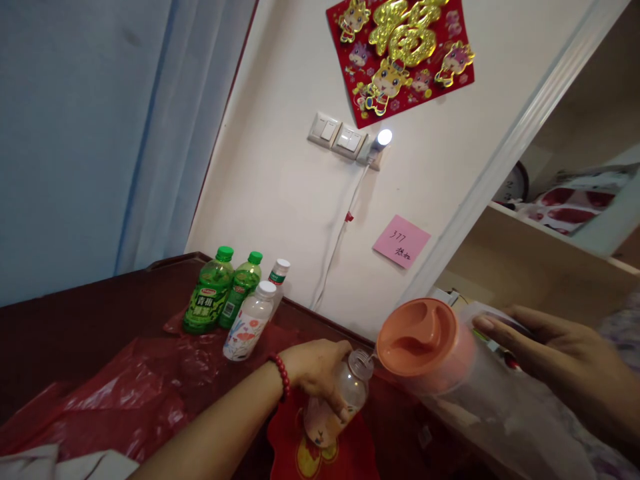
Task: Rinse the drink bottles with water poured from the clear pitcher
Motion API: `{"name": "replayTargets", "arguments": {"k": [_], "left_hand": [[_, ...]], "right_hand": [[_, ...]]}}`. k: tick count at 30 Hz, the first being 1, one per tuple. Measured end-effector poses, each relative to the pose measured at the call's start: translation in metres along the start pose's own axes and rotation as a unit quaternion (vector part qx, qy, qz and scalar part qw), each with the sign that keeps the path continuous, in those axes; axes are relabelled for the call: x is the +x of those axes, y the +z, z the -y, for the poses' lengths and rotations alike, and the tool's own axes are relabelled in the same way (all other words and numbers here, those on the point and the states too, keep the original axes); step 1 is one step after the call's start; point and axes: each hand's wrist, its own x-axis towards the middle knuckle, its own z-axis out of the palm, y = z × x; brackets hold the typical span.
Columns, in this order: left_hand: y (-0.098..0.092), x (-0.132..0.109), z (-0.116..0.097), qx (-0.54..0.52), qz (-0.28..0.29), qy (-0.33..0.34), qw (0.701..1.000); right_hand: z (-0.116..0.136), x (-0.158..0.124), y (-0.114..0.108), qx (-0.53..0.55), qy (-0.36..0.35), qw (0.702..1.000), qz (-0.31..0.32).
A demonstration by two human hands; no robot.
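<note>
My left hand [320,375], with a red bead bracelet at the wrist, is wrapped round a clear bottle [356,383]. That bottle has no cap on and stands over a red scalloped tray [350,453]. Gripped by its handle in my right hand [555,360] is a translucent pitcher [480,400] with an orange lid [419,337]. The pitcher is tilted toward the bottle, its spout beside the open mouth. A thin stream of liquid seems to run from the spout into the bottle's neck.
Two green tea bottles [209,293], a capped floral bottle [250,323] and a white-capped bottle [280,270] stand at the back left. A crumpled red plastic bag [125,393] covers the table's left part. A white cord [334,247] hangs down the wall behind.
</note>
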Motion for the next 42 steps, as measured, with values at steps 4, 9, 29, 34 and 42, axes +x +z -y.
{"name": "replayTargets", "arguments": {"k": [4,9,29,34,42], "left_hand": [[0.0,0.0,0.001,-0.001,0.0,0.002,1.0],[0.0,0.0,0.002,0.0,0.0,-0.002,1.0],[-0.001,-0.001,-0.001,-0.005,0.001,-0.012,1.0],[0.0,-0.001,0.0,-0.007,0.001,-0.008,1.0],[0.0,-0.001,0.0,-0.004,0.0,-0.012,1.0]], "right_hand": [[-0.004,0.001,-0.003,-0.021,-0.019,1.0,-0.001],[-0.011,0.002,-0.005,-0.037,-0.054,0.998,-0.003],[-0.012,-0.001,-0.012,-0.032,-0.102,0.994,0.034],[-0.01,0.001,-0.01,-0.028,-0.097,0.995,-0.005],[-0.008,0.0,-0.011,-0.034,-0.117,0.992,-0.002]]}}
